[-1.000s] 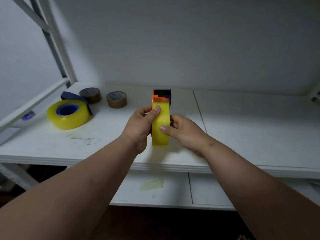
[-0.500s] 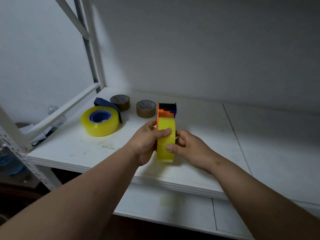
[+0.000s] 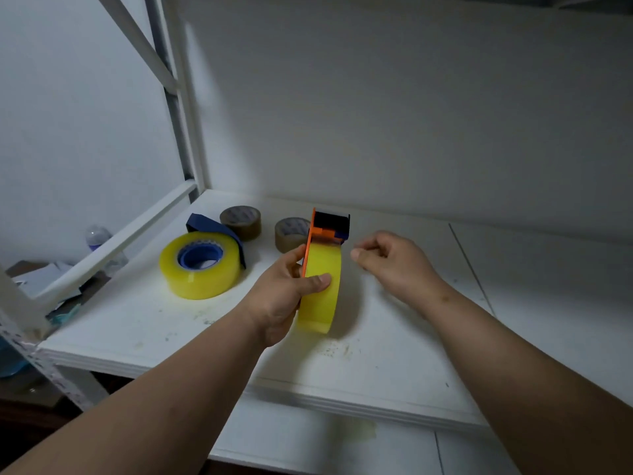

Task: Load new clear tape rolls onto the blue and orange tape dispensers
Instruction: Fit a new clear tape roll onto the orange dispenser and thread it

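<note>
The orange tape dispenser point(image 3: 329, 224) stands on edge on the white shelf point(image 3: 394, 354), a yellowish clear tape roll point(image 3: 322, 296) mounted on it. My left hand point(image 3: 284, 296) grips that roll and dispenser, thumb across the tape's face. Just right of the dispenser hovers my right hand point(image 3: 390, 262), off the tape, fingers loosely curled with nothing visible in them. To the left, the blue tape dispenser point(image 3: 212, 231) lies flat, carrying a second clear roll point(image 3: 200, 269) around its blue hub.
Two small brown tape rolls point(image 3: 240, 221) point(image 3: 291, 233) sit behind the dispensers near the back wall. White rack posts point(image 3: 178, 97) rise at the left. A plastic bottle point(image 3: 97, 238) and papers lie beyond the shelf's left rail. A lower shelf point(image 3: 308, 440) shows beneath.
My right hand has let go of the roll on the orange dispenser and drawn back to the right. My left hand keeps its hold. The camera view shifted slightly.
</note>
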The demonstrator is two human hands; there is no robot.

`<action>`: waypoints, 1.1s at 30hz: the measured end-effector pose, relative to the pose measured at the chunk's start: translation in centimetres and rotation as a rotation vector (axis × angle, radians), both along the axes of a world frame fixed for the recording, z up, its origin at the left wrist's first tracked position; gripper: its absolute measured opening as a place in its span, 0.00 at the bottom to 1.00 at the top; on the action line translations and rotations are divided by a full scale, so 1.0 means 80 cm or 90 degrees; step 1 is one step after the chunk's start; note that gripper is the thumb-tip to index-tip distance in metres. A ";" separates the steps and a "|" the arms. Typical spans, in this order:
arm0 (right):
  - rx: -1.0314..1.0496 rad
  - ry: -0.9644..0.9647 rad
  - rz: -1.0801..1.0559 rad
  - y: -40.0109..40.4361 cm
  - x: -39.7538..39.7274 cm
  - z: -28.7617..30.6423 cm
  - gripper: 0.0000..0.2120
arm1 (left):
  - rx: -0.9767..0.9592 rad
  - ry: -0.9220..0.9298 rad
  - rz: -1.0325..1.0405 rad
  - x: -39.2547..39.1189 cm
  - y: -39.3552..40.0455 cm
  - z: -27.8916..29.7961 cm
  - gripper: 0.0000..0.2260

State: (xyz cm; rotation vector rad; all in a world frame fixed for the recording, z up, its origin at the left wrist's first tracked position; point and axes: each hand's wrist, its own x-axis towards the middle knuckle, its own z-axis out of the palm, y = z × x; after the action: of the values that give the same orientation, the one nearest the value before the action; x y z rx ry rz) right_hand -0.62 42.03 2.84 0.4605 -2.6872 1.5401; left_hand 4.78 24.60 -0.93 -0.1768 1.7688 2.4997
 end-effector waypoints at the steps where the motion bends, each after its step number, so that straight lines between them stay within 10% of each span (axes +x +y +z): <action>1: -0.004 0.037 -0.034 -0.009 -0.004 0.005 0.05 | -0.009 0.004 -0.014 -0.002 -0.006 0.001 0.24; 16: 0.032 0.105 -0.269 -0.096 0.005 -0.008 0.09 | -0.060 0.025 -0.226 0.004 -0.076 -0.001 0.33; 33: 0.280 0.257 -0.175 -0.092 0.015 0.010 0.05 | -0.150 0.024 -0.227 0.006 -0.090 -0.002 0.35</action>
State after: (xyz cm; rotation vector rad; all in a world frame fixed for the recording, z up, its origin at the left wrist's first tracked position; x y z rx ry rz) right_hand 0.54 34.70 3.66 0.3392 -2.6073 0.6956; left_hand 5.28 17.38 -1.11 0.1624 1.9092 2.0612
